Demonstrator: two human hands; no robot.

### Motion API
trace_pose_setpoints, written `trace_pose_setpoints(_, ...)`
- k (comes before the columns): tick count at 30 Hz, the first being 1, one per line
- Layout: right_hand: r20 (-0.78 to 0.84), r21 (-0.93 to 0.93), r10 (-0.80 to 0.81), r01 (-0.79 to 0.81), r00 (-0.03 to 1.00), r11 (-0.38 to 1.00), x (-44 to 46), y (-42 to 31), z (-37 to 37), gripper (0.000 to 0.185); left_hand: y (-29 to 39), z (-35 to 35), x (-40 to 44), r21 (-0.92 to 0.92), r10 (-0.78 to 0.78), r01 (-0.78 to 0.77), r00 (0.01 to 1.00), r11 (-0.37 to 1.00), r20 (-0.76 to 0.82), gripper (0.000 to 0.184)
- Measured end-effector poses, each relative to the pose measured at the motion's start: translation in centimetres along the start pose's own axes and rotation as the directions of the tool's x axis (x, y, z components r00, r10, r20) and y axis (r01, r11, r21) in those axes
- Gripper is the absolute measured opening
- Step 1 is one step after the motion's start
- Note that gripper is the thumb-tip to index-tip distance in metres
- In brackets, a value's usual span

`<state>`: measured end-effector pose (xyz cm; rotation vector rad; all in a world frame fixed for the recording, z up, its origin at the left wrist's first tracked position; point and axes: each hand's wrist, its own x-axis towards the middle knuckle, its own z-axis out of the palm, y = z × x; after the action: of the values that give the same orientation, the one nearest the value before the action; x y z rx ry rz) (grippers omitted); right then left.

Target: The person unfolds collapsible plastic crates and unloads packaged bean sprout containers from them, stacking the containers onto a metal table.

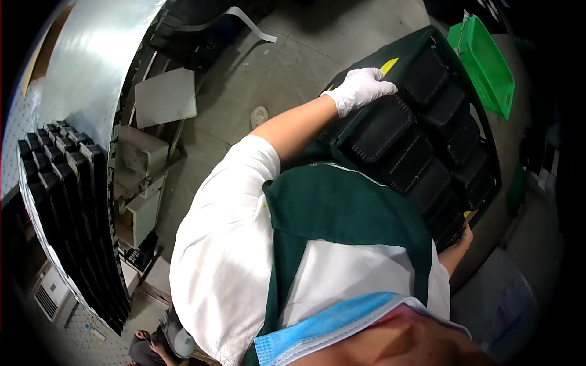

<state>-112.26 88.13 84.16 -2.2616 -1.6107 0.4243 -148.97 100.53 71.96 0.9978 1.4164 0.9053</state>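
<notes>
A large dark crate (406, 46) is in front of my body, filled with several black plastic containers (448, 119) in rows. My left hand (362, 89), in a white glove, is closed over the crate's near-left rim, beside a yellow handle piece (389, 64). On the opposite side, my right hand (466, 235) looks bare and grips the crate's edge next to another bit of yellow. Part of that hand is hidden behind the crate and my apron. My green apron (348, 201) is close against the crate's near side.
A bright green basket (488, 67) stands beyond the crate. To the left, stacked black trays (67, 207) sit by a shiny metal table (101, 55). White boxes (140, 152) line a rack below it. Another person (152, 348) is at the bottom left. A pale strip (253, 25) crosses the floor.
</notes>
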Motion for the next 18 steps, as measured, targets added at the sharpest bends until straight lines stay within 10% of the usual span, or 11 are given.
trace_pose_setpoints(6,0.181,0.258,0.264,-0.305,0.947,0.917,6.2,21.7,-4.4,0.038,0.5,-1.9,-0.7,0.013,-0.008,0.008,0.999,1.0,0.038,0.045)
trace_pose_setpoints(10,-0.083,0.056,0.365,-0.362,0.927,0.931,3.0,20.0,-1.6,0.03,5.6,-4.9,-0.6,0.157,0.084,-0.102,0.99,0.982,0.117,0.044)
trace_pose_setpoints(13,-0.102,0.456,0.836,-0.722,0.539,0.521,0.8,15.3,2.7,0.024,7.6,-8.3,2.9,0.135,0.141,-0.168,0.971,0.976,0.194,0.05)
trace_pose_setpoints(18,-0.052,0.303,0.748,-0.703,0.662,0.644,-5.1,10.2,8.1,0.023,5.5,-13.5,13.0,0.307,0.041,-0.152,0.94,0.939,0.339,0.049)
